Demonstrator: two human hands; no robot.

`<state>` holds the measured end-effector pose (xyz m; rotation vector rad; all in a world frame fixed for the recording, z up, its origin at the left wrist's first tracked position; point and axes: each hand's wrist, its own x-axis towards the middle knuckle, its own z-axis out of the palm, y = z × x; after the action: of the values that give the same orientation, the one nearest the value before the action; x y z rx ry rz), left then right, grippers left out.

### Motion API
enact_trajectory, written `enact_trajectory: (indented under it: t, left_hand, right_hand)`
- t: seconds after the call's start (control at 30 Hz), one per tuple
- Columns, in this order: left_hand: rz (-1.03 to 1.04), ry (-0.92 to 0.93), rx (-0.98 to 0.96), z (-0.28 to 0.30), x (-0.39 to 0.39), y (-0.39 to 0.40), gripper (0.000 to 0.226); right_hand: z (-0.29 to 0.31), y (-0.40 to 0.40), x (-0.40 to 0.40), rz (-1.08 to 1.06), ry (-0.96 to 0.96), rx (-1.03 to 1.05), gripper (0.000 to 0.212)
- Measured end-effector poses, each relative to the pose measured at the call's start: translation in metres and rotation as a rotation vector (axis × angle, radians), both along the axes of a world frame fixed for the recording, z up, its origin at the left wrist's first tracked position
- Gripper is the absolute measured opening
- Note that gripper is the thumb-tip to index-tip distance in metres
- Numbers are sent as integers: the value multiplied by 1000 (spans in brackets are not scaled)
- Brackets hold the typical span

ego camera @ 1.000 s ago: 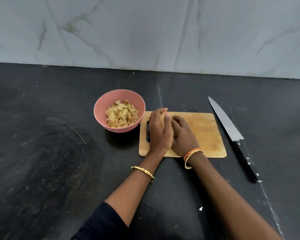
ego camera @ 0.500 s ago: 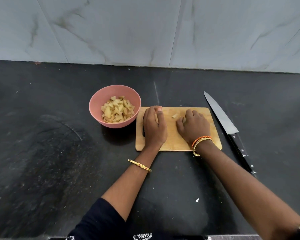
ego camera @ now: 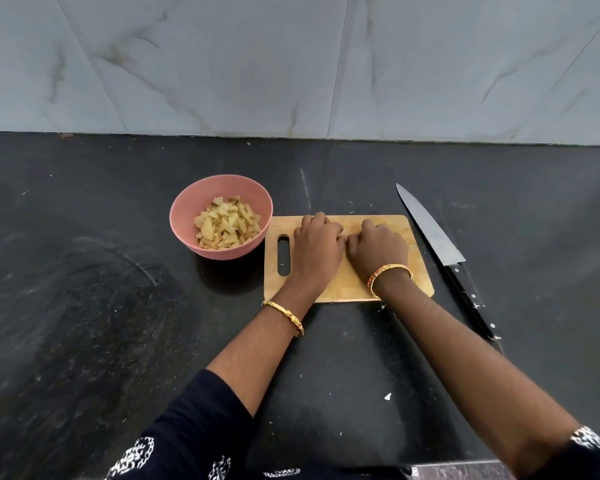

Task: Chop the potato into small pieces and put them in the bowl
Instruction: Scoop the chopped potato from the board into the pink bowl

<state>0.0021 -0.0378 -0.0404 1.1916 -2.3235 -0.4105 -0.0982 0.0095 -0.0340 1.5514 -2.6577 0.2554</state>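
Both hands lay knuckles-up on the board [ego camera: 409, 237] at the centre of the frame, side by side and almost touching. The left hand [ego camera: 317, 245] had its fingers curled down and inward; the right hand [ego camera: 378, 249] was bunched the same way, fingers tucked toward the left one. Whether either held any potato could not be told, since the hands themselves hid the wood under and between them. A gold bangle [ego camera: 284, 315] sat on the left wrist, and an orange and gold pair [ego camera: 388, 271] on the right. The board, pale wood with a slot handle [ego camera: 283, 254] at its left end, lay flat on the dark counter [ego camera: 84, 306]; what showed of its surface bore no pieces. Just left of the board, with its rim close to the board's upper left corner, stood a pink bowl [ego camera: 194, 209] holding the heap of chopped potato [ego camera: 227, 223]. To the right of the board, apart from both hands, a knife [ego camera: 440, 244] lay on the counter, blade tip toward the upper centre and black handle toward the lower right. A small white scrap [ego camera: 388, 396] sat on the counter between the forearms. Grey marbled wall tiles [ego camera: 291, 64] filled the top of the frame, and dark printed sleeves [ego camera: 194, 427] showed along the bottom edge.
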Motion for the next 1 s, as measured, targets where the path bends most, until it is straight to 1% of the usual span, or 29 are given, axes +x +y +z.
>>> enact_trajectory:
  t: [0.1,0.17,0.3,0.4,0.47,0.53,0.57,0.6,0.63,0.67,0.73,0.77,0.8,0.83,0.87,0.93,1.0]
  left_hand:
    - [-29,-23,9,10,-3,-4,19]
    - [-52,-75,10,15,-4,-4,18]
    - [-61,-148,49,21,-8,-3,15]
    - [-50,-180,117,27,-11,-4,17]
    - [-64,-219,154,30,-11,-2,18]
    - [-87,-217,197,32,-11,-2,15]
    - [-88,-183,238,32,-9,-3,13]
    - [-75,-128,291,33,-6,-5,11]
    - [-53,-51,373,34,-3,-7,9]
    - [-32,58,496,37,0,-8,7]
    - [-6,342,813,47,6,-10,7]
    - [4,462,942,55,9,-10,10]
    - [16,549,1031,63,12,-11,14]
    - [27,609,1092,70,15,-12,16]
    - [33,642,1126,79,19,-13,16]
    - [40,655,1123,94,31,-16,19]
    - [92,692,1040,110,49,-21,24]
  right_hand:
    - [-3,1,1,18,30,-35,34]
    - [-3,2,1,33,35,-51,35]
    - [-3,4,0,55,35,-69,29]
    - [-3,7,1,67,55,-63,23]
    - [-2,8,2,77,70,-67,24]
    - [3,8,1,41,28,-113,26]
    - [5,7,-2,-2,-31,-144,27]
    - [9,4,-6,-60,-135,-166,29]
    - [14,1,-13,-129,-283,-171,31]
    - [20,-3,-19,-209,-493,-184,33]
    - [35,-9,-31,-401,-1039,-201,35]
    - [43,-11,-33,-490,-1291,-169,36]
    - [49,-13,-33,-535,-1474,-130,37]
    - [56,-17,-31,-524,-1594,-87,38]
    - [63,-22,-25,-478,-1656,-40,37]
    - [80,-35,-10,-329,-1674,38,35]
    - [98,-53,14,-190,-1680,30,36]
